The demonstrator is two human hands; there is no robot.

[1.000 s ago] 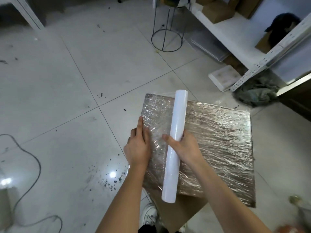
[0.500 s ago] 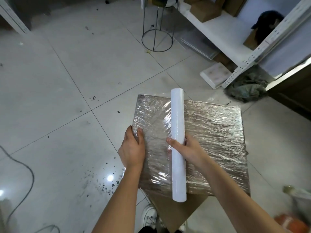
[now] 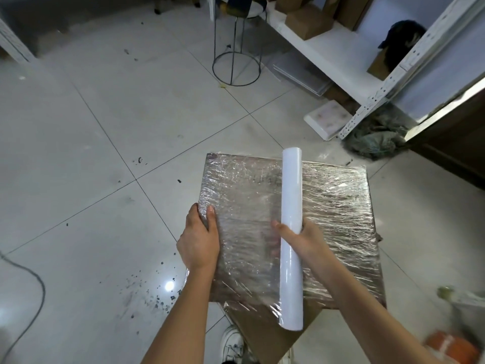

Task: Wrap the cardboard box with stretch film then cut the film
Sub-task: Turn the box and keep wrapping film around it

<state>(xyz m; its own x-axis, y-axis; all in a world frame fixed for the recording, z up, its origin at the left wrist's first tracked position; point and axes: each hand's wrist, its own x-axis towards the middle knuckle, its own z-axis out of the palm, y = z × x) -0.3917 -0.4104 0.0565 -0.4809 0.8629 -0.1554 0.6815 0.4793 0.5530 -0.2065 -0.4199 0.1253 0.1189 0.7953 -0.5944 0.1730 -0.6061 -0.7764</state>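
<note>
Cardboard box [image 3: 328, 206] sits in front of us, centre-low in view, top face already covered in crinkled stretch film [image 3: 244, 195]. A bare brown flap sticks out at its 6 o'clock edge. Whether it rests on the floor or on something under it, we can't tell.

Film roll [image 3: 290, 232] lies across the top, running 12 to 6 o'clock. Right hand [image 3: 301, 239] has its grip curled round the roll at mid-length. Left hand [image 3: 200, 240] clamps the box's 9 o'clock edge, thumb on top, fingers wrapped over the side.

Change over the last second: roll has shifted toward 3 o'clock across the top, away from the left hand, and a fresh clear sheet now spans between roll and left edge. We read that as another pass being laid down, film not cut yet. No cutter visible.

Floor [image 3: 118, 127] is pale glossy tile, dark debris specks at 7 o'clock, a cable [image 3: 34, 282] at 9 o'clock. Wire stool [image 3: 236, 48] at 12 o'clock. White shelving [image 3: 341, 48] with small boxes at 1–2 o'clock, crumpled cloth [image 3: 378, 137] at its foot. White shoe [image 3: 232, 345] at 6 o'clock.
</note>
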